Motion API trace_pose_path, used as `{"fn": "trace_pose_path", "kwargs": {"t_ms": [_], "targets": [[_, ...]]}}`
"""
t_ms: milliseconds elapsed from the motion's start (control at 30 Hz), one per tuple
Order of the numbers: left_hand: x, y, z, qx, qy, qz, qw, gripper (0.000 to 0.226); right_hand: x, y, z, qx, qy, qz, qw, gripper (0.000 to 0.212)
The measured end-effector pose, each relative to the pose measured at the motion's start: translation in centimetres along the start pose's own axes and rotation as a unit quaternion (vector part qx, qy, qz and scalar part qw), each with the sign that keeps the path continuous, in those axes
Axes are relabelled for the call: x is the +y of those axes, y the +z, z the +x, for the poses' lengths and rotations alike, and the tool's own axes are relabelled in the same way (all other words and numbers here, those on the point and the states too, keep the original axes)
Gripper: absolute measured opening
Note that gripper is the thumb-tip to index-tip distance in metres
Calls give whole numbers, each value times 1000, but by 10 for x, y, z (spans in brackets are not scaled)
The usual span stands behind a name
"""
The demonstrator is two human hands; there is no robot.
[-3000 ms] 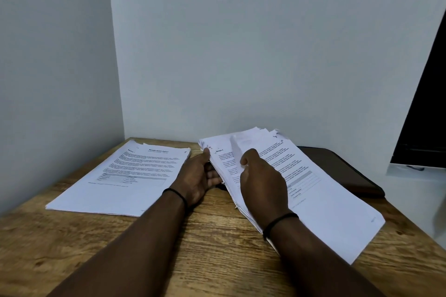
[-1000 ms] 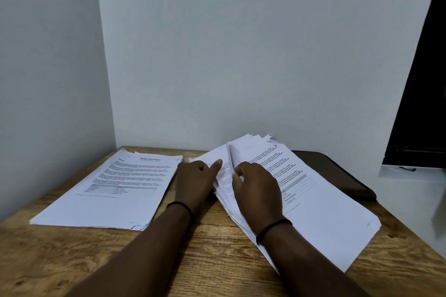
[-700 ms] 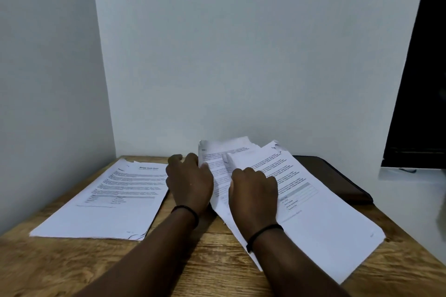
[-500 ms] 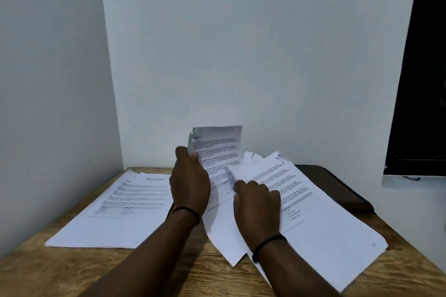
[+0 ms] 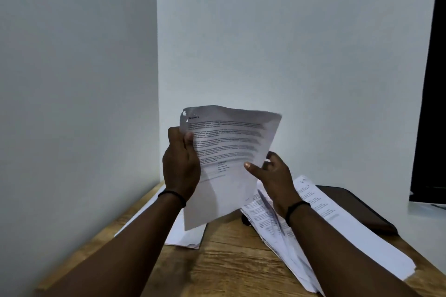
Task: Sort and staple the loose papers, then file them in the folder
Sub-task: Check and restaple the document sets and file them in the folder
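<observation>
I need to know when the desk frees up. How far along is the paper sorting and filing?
Early. One sorted pile lies at left. The left hand holds up a sheet, with the right hand at its edge. A big unsorted stack remains; the folder lies shut. No stapler in view, nothing filed.

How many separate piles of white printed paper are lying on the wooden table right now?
2. One pile of white printed paper lies at left, mostly hidden behind the raised sheet and left forearm. The other fanned pile lies at right, beside the dark folder.
</observation>
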State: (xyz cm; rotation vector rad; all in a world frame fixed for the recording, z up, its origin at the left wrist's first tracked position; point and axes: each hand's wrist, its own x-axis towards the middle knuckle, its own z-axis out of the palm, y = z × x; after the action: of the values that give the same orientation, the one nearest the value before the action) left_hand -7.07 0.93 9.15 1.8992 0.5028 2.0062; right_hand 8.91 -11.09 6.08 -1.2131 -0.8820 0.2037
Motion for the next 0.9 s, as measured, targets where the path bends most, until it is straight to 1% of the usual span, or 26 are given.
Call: {"fn": "trace_pose_path", "kwargs": {"t_ms": [33, 67, 167, 233, 267, 300, 333, 367, 400, 433, 467, 533, 633, 733, 800, 900], "targets": [[-5, -6, 1, 4, -8, -2, 1000, 23, -2, 7, -3, 1, -6, -9, 1000, 27], [-10, -11, 3, 9, -22, -5, 1000, 25, -1, 12, -5, 14, -10, -31, 999, 18], [-37, -25, 3, 42, -108, 14, 993, 25, 1, 29, -11, 47, -27, -80, 995, 8], [-64, -35, -1, 45, -192, 73, 978, 24, -2, 38, -16, 75, -73, -103, 989, 8], [-79, -41, -5, 27, -228, 127, 965, 25, -4, 43, -19, 89, -103, -123, 983, 8], [-94, -46, -10, -12, -252, 197, 947, 26, -7, 46, -22, 100, -129, -148, 975, 10], [-108, -51, -15, -69, -270, 270, 922, 27, -8, 48, -23, 109, -146, -166, 969, 10], [-122, -54, -22, -133, -287, 331, 889, 29, -8, 52, -23, 117, -156, -179, 964, 7], [-132, -57, -27, -189, -304, 373, 856, 34, -8, 54, -23, 122, -161, -190, 961, 7], [-142, -59, -31, -229, -321, 395, 830, 39, -7, 58, -21, 125, -164, -200, 958, 11], [-148, -59, -33, -253, -335, 403, 813, 43, -6, 59, -20, 128, -167, -203, 956, 15], [-158, -58, -33, -279, -362, 399, 795, 51, -3, 62, -18, 129, -175, -213, 952, 18], [-172, -53, -24, -313, -385, 386, 778, 56, 4, 62, -12, 132, -176, -247, 944, 17], [-182, -49, -16, -358, -408, 341, 767, 44, 7, 58, -8, 143, -146, -270, 941, 14], [-188, -45, -14, -362, -405, 327, 773, 38, 8, 54, -4, 165, -113, -285, 937, 16], [-188, -44, -7, -337, -402, 291, 800, 34, 2, 46, 2, 211, -79, -304, 926, 18]]}}
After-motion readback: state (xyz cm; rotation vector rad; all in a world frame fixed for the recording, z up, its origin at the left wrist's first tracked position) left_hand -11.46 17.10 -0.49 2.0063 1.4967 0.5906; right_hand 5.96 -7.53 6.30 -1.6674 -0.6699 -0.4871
